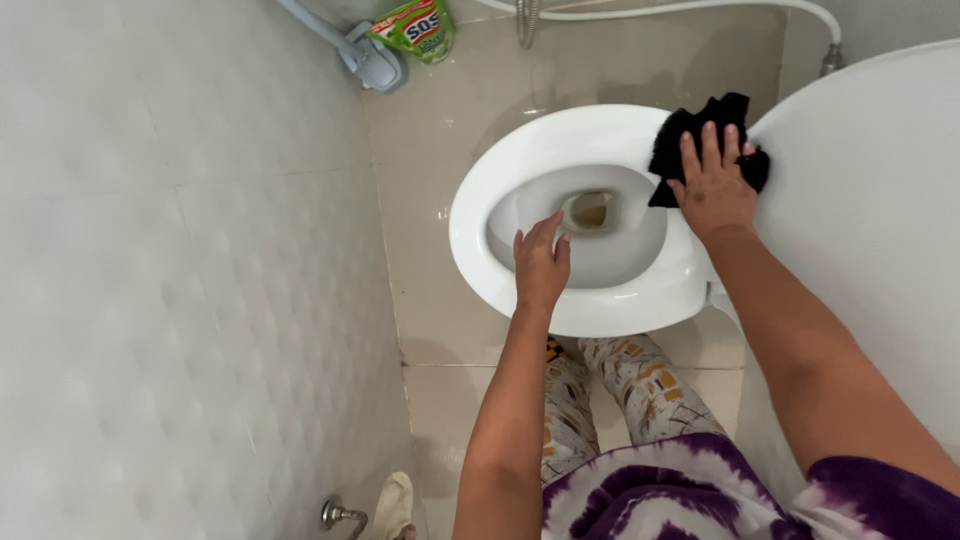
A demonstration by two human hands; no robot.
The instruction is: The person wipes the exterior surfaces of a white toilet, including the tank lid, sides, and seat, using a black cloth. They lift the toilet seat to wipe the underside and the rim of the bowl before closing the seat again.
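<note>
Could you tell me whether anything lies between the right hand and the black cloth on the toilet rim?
Nothing visible does. The right hand lies flat on the black cloth, pressing it against the far side of the toilet rim; its fingers spread over the fabric.

Both bare arms reach forward and down from the body. The left hand (541, 265) hangs with fingers together and lightly curled, palm turned inward, holding nothing. The right hand (714, 183), further out and to its right, is spread flat, palm down, fingers splayed.
</note>
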